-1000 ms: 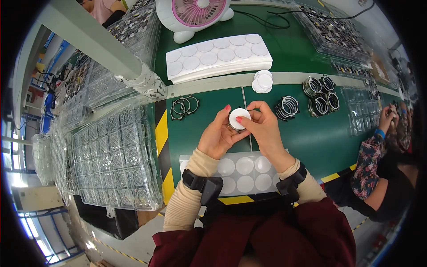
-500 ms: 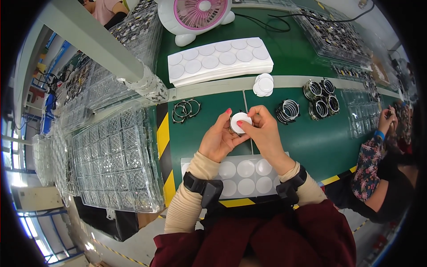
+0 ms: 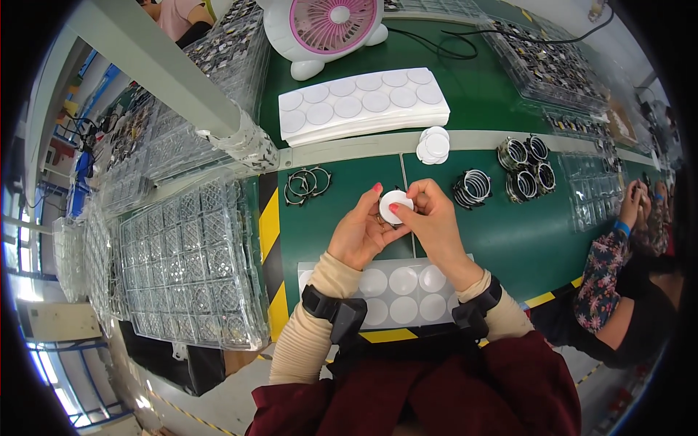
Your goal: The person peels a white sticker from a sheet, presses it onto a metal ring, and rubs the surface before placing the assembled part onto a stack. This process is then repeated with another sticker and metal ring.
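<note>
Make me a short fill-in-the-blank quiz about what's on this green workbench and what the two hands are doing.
1. Both hands, the left hand and right hand, hold one round ____ disc.
2. The desk fan at the far edge has a ____ grille.
3. Near the wrists lies a sheet of white discs, on a table coloured ____.

Missing words: white; pink; green

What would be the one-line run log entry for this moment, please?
left hand: holds white disc | right hand: pinches same disc | below: sheet of white discs | surface: green table
</note>
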Available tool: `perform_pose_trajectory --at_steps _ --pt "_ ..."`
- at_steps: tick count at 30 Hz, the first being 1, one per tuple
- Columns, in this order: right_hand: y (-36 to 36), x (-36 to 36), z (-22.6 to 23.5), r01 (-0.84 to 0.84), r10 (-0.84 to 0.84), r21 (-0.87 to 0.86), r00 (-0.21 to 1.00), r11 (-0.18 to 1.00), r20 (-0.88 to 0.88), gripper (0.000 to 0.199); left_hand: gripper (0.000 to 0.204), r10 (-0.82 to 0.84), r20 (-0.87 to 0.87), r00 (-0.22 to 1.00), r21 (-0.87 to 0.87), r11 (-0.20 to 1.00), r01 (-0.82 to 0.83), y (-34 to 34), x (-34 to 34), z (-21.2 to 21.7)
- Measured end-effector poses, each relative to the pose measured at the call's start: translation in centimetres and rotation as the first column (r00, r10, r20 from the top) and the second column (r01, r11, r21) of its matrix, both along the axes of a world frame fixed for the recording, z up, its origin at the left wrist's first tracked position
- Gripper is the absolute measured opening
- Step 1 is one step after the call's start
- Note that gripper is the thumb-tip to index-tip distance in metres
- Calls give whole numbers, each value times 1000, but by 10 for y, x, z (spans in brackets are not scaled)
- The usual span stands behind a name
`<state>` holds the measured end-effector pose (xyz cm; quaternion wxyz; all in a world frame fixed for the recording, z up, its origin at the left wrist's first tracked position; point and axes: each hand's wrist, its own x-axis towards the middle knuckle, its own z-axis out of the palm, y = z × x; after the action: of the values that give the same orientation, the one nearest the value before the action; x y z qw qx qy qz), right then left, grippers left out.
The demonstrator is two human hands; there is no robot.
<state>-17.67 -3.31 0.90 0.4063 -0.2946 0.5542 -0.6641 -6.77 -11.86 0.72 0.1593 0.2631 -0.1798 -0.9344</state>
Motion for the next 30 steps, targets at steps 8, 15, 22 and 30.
perform_pose_trajectory --at_steps 8,15,22,30 --pt "-1 0 7 -13 19 82 997 997 -69 17 29 -41 -6 999 -9 999 41 -1 1 -2" --pt "-7 10 1 -5 3 -6 970 1000 -242 22 28 -33 -20 999 -38 999 32 0 2 1" --pt "-7 0 2 -113 121 111 990 987 -72 26 26 -63 -95 993 17 998 65 0 5 -2" --pt "0 4 7 -123 124 20 964 992 -234 23 26 -28 -59 998 -25 999 26 0 6 2"
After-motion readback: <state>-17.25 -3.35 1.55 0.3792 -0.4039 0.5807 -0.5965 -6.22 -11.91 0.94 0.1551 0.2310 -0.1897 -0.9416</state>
